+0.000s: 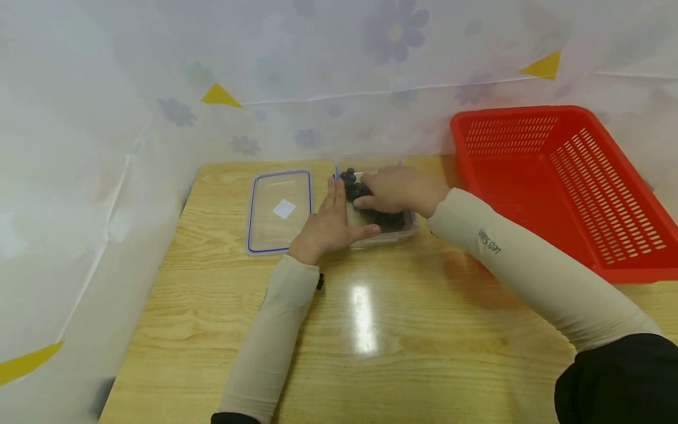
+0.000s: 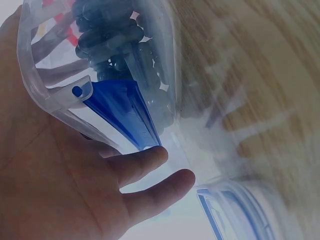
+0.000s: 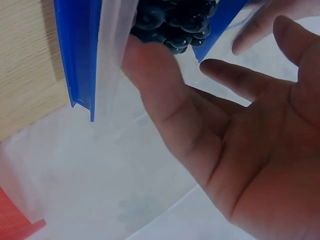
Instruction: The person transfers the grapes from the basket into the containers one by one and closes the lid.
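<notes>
A clear plastic box (image 1: 389, 237) with blue clip flaps (image 2: 122, 110) stands near the back of the table and holds a bunch of dark grapes (image 1: 390, 220). My left hand (image 1: 332, 227) rests along the box's left side with straight fingers, its thumb reaching across the front rim. Over the box lies my right hand (image 1: 401, 189), partly covering the grapes. In the right wrist view its thumb touches the grapes (image 3: 175, 22) beside the wall, while the other fingers spread out with a gap to the thumb.
Left of the box lies a clear lid (image 1: 270, 232) with a blue seal and a small white label (image 1: 283, 208). A red slotted basket (image 1: 535, 188) stands on the right. White flowered sheeting (image 1: 296, 53) hangs behind the wooden table (image 1: 402, 330).
</notes>
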`<control>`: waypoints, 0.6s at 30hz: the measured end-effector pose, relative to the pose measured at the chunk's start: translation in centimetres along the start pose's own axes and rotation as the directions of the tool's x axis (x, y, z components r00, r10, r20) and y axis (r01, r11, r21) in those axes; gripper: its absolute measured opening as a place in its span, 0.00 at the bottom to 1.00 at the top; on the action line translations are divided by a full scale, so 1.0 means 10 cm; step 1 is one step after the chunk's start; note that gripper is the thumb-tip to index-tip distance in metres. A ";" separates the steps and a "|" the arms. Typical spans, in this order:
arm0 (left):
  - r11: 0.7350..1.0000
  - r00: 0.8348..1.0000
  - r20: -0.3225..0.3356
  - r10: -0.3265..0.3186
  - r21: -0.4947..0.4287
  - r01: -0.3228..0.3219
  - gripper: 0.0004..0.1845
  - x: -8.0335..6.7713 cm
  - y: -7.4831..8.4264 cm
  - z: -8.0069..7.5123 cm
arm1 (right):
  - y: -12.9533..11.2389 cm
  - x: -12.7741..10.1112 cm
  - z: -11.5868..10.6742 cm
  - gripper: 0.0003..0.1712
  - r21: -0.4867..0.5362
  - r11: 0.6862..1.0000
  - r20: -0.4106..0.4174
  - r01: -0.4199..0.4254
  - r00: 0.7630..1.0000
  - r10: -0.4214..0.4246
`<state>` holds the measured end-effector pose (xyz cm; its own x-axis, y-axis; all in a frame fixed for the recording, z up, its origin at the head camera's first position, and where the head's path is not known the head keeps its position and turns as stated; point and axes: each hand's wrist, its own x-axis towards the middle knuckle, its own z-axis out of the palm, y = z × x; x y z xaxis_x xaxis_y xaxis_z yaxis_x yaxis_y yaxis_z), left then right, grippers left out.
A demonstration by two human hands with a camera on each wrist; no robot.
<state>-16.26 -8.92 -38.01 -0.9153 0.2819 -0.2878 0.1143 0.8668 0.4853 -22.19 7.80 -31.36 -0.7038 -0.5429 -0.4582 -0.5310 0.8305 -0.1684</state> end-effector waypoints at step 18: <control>1.000 1.000 0.000 0.006 0.012 -0.006 0.69 -0.01 0.00 -0.01 | 0.22 -0.03 -0.08 0.40 0.224 0.975 0.012 -0.004 1.000 0.001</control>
<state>-16.26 -9.03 -37.89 -0.9146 0.2872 -0.2846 0.1245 0.8698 0.4775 -23.52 9.72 -30.85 -0.6988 -0.5403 -0.4687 -0.4091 0.8394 -0.3578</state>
